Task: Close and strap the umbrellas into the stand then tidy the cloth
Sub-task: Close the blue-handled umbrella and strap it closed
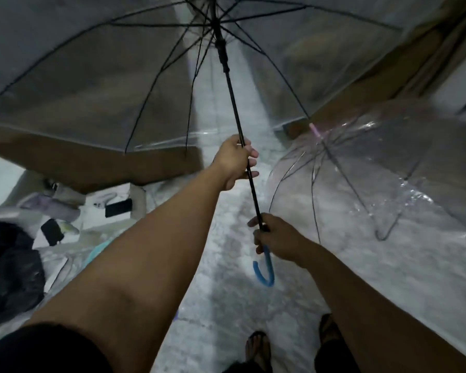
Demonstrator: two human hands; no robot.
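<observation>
— Hands first: where do we have them?

— Our left hand (233, 160) sits in the middle of the frame, fingers curled round the black shaft (237, 117) of the open umbrella (92, 76). Our right hand (276, 238) is lower and a little right of centre, gripping the same shaft at its bottom end, just above the blue hook handle (265, 270), which hangs below the fist.

— So the shaft runs between the two?

— Yes, it slants from the right hand up through the left hand and on to the runner (222, 52) near the top centre, where the black ribs fan out. The clear canopy spreads across the whole upper half of the frame, above and beyond both hands.

— Is there a second one?

— A second umbrella (361, 168), also clear and open, lies on its side on the pale floor (226, 305) at centre right, just right of our hands and apart from them. Its tip looks pink, though blur makes that hard to say.

— What else do we see?

— A dark heap (8, 265) at the left edge, with pale clutter (65, 211) beside it that we cannot make out. Our feet in sandals (257, 345) show at the bottom centre. We cannot pick out a stand or a cloth with any certainty.
</observation>
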